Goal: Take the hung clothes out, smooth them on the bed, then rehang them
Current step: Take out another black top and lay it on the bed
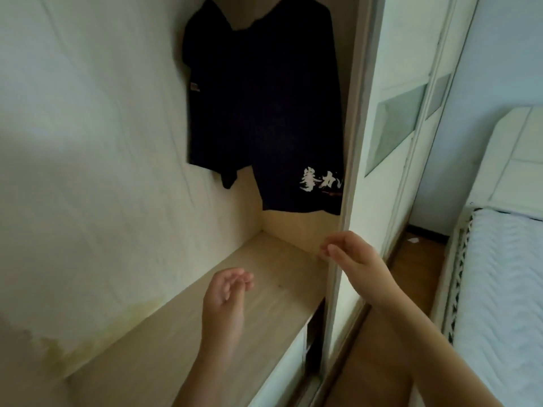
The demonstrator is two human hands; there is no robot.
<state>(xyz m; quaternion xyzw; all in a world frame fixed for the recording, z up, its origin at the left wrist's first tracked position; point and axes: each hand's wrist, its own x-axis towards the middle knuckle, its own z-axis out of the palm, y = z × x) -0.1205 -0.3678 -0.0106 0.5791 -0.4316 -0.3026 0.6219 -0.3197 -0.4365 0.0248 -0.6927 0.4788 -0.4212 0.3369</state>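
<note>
The left hand [226,292] is released, fingers loosely curled and holding nothing, above the front half of the wardrobe shelf [288,277]. The right hand [352,259] has its fingers curled at the edge of the sliding door [393,54]; whether they grasp it cannot be told. Two dark garments [264,98] hang above the shelf's back corner, the right one printed with white characters. The bed [499,274] stands at far right.
</note>
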